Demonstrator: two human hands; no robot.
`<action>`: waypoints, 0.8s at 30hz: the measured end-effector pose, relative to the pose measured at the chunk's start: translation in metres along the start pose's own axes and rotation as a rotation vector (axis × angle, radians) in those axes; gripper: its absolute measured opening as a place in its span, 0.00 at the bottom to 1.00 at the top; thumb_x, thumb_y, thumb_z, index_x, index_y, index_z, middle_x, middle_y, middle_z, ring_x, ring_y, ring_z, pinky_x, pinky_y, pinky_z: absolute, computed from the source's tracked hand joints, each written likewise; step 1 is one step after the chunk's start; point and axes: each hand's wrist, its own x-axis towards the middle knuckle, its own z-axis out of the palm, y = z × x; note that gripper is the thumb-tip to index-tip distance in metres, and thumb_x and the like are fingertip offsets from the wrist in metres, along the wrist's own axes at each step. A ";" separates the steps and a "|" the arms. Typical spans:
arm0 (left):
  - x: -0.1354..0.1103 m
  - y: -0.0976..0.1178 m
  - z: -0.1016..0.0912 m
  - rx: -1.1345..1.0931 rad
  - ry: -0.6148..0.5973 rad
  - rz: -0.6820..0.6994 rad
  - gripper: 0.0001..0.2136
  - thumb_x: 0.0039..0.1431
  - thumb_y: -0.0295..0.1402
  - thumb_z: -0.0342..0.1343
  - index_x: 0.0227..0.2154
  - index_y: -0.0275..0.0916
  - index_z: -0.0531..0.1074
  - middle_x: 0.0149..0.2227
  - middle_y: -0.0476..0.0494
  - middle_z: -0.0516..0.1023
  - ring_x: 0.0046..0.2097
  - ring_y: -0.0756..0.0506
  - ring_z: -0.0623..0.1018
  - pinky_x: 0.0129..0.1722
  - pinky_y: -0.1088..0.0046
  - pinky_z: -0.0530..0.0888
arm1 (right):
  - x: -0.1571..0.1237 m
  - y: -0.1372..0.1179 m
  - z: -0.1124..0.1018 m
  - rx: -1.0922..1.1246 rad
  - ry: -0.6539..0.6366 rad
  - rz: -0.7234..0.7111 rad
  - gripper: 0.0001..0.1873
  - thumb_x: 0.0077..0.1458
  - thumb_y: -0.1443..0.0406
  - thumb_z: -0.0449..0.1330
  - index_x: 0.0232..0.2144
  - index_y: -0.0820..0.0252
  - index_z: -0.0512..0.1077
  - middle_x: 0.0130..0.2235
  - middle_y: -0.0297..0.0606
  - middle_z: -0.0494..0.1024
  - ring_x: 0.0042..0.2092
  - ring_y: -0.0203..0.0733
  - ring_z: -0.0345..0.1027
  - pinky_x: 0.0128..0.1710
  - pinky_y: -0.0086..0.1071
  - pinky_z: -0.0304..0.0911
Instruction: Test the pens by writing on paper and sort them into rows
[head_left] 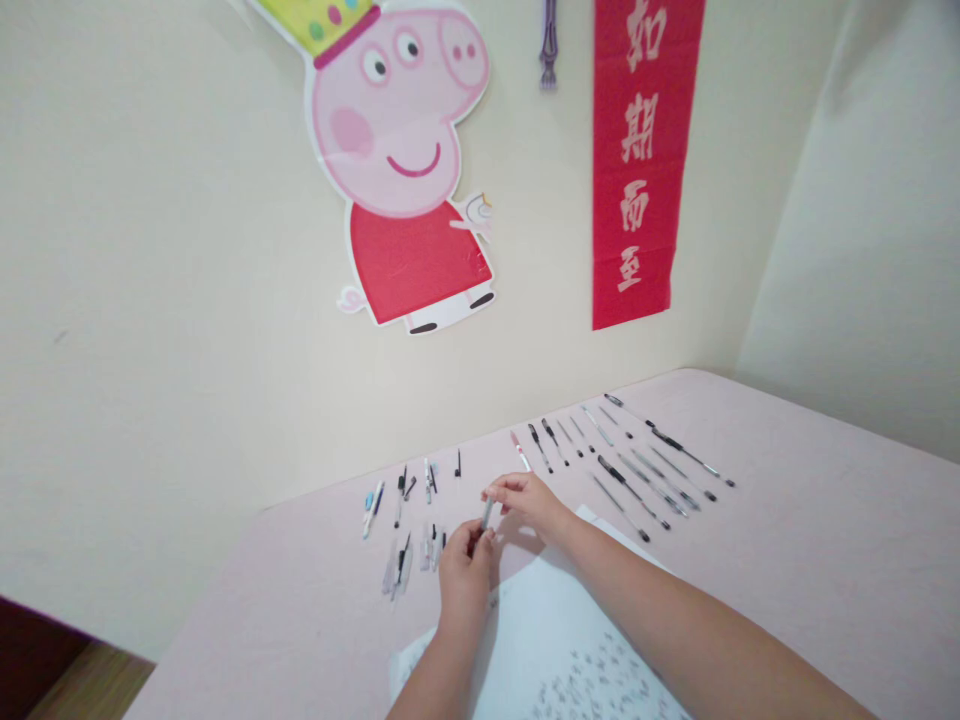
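Note:
A short, pale grey pen [487, 513] is held between my two hands above the table. My left hand [466, 560] has its fingers closed round the lower end. The fingertips of my right hand [523, 500] pinch the upper end. Whether the pen is whole or only a barrel I cannot tell, since the fingers hide both ends. Under my forearms lies a white sheet of paper [536, 640] with dark handwriting. Just behind my right hand is a red and white pen [520, 450].
Left of my hands lie small groups of pen parts and caps [401, 565], with a blue and white pen [373, 510] outermost. Several black and clear pens and refills [634, 490] lie in two rows to the right. The pink table [810, 560] meets the wall behind.

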 end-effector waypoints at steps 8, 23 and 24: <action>-0.001 0.002 0.002 -0.050 0.013 -0.011 0.11 0.47 0.37 0.56 0.29 0.35 0.76 0.25 0.45 0.76 0.27 0.46 0.72 0.28 0.72 0.67 | 0.001 0.004 0.001 0.018 0.047 -0.005 0.18 0.35 0.54 0.66 0.17 0.62 0.68 0.18 0.29 0.67 0.22 0.30 0.58 0.24 0.26 0.56; 0.000 0.006 0.000 -0.073 0.001 -0.045 0.11 0.47 0.36 0.55 0.30 0.35 0.76 0.27 0.43 0.78 0.29 0.45 0.74 0.31 0.70 0.69 | -0.001 0.000 0.003 0.045 -0.023 -0.002 0.20 0.41 0.51 0.62 0.29 0.63 0.76 0.33 0.42 0.79 0.33 0.39 0.69 0.31 0.32 0.61; 0.000 0.006 0.000 -0.068 0.001 -0.044 0.11 0.47 0.36 0.55 0.30 0.35 0.76 0.26 0.44 0.78 0.29 0.45 0.74 0.30 0.70 0.69 | -0.001 0.000 0.004 0.046 -0.021 -0.002 0.20 0.41 0.51 0.62 0.29 0.63 0.76 0.33 0.42 0.79 0.33 0.39 0.69 0.31 0.31 0.61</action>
